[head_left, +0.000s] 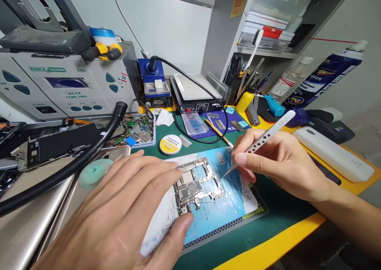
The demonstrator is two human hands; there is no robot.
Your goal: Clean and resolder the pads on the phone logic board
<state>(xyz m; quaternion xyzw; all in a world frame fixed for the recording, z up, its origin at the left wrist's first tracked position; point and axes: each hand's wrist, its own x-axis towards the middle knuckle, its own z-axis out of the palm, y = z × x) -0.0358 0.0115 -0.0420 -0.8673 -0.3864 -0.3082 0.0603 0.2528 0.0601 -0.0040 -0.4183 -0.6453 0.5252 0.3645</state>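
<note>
Circuit board: center of the frame, lying flat on a blue-and-white pad (235,206), so the board (190,188) sits right between the two hands.
Left hand: thumb and fingers spread wide, the left hand (119,218) has its index tip and thumb at the board's left edge; can't tell if they're pressing.
Right hand: the right hand (285,167) pinches white tweezers (262,141), tips just beside the board's right edge, can't tell if touching.
Round tin: the tin (170,144) is just above the pad.
Grey station: the QUICK unit (74,73), upper left.
</note>
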